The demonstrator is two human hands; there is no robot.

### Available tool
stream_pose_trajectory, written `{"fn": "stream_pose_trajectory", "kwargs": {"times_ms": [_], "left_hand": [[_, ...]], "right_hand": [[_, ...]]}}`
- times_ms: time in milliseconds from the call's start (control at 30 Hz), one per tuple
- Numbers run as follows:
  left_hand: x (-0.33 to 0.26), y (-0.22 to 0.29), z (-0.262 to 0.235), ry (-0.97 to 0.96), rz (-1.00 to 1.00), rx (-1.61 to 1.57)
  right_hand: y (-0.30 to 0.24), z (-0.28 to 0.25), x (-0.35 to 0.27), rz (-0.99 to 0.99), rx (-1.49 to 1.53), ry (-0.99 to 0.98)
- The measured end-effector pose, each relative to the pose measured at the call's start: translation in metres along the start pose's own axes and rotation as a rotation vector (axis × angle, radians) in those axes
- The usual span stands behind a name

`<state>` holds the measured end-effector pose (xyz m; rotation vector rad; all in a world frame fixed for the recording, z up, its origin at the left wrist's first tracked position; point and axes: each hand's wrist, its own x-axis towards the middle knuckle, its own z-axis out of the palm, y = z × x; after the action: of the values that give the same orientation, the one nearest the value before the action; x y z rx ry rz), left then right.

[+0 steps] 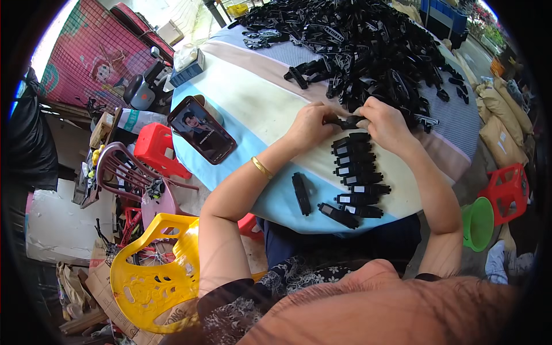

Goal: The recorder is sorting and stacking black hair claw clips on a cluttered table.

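Between my two hands is a small black plastic part, gripped at both ends just beyond a row of similar parts. My left hand pinches its left end; my right hand pinches the right end. Its details are mostly covered by my fingers. Toward me runs a column of several black plastic parts, laid side by side, some with pale labels. Two more lie apart: one black part to the left and another black part near the table edge.
A large heap of black plastic pieces covers the table's far side. On the striped tablecloth, a phone leans against a container, near a tissue box. Around the table stand a yellow chair, red stools and a green bucket.
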<state>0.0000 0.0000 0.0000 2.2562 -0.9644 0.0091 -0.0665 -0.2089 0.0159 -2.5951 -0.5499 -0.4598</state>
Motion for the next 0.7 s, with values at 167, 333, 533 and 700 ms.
{"fn": "stream_pose_trajectory", "kwargs": {"times_ms": [167,333,533,700], "left_hand": [[0.007,-0.002,0.002,-0.012,0.033,-0.099],[0.005,0.004,0.005,-0.031,-0.044,-0.231],[0.001,0.007,0.001,-0.067,-0.014,-0.226],[0.021,-0.017,-0.002,-0.225,0.274,-0.184]], "right_hand": [[0.014,-0.004,0.0,-0.099,-0.105,0.019],[0.012,0.006,0.007,-0.147,0.02,-0.031],[0.007,0.003,0.004,-0.191,0.027,0.02],[0.01,-0.034,-0.004,0.069,0.088,0.075]]}}
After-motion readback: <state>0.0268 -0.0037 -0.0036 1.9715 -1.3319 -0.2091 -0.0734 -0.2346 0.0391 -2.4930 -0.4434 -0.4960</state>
